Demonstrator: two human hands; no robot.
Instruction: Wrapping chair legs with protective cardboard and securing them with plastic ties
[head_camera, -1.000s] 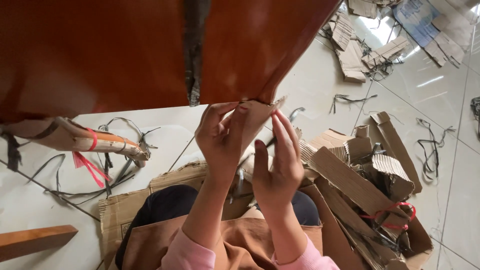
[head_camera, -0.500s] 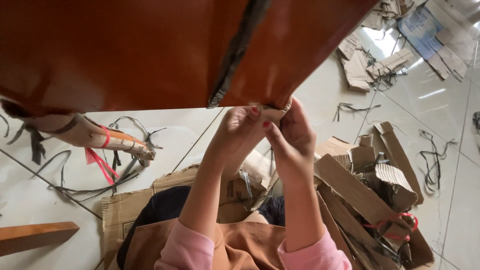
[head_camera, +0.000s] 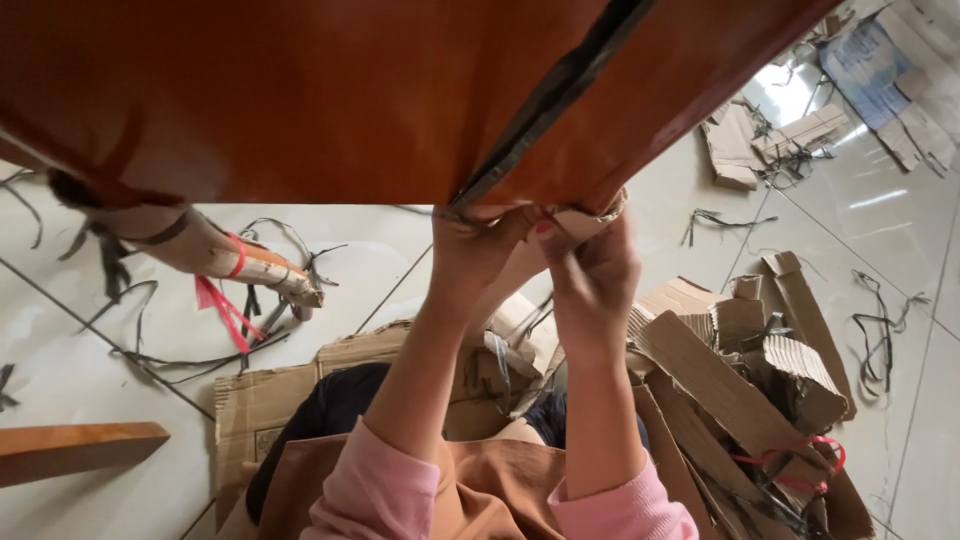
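At twelve o'clock, under the reddish wooden panel (head_camera: 300, 100), the left hand (head_camera: 480, 250) and right hand (head_camera: 595, 265) pinch together on a cardboard strip (head_camera: 580, 222) at the panel's lower edge. The strip looks partly freed; torn cardboard (head_camera: 720, 380) lies on the floor (head_camera: 380, 260) at four o'clock.

Flattened brown cardboard packaging (head_camera: 700, 380) right; blue-printed sheet (head_camera: 870, 60) top right

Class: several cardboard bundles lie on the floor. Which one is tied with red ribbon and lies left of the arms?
The rolled cardboard bundle under the brown panel; the others lie to the right.
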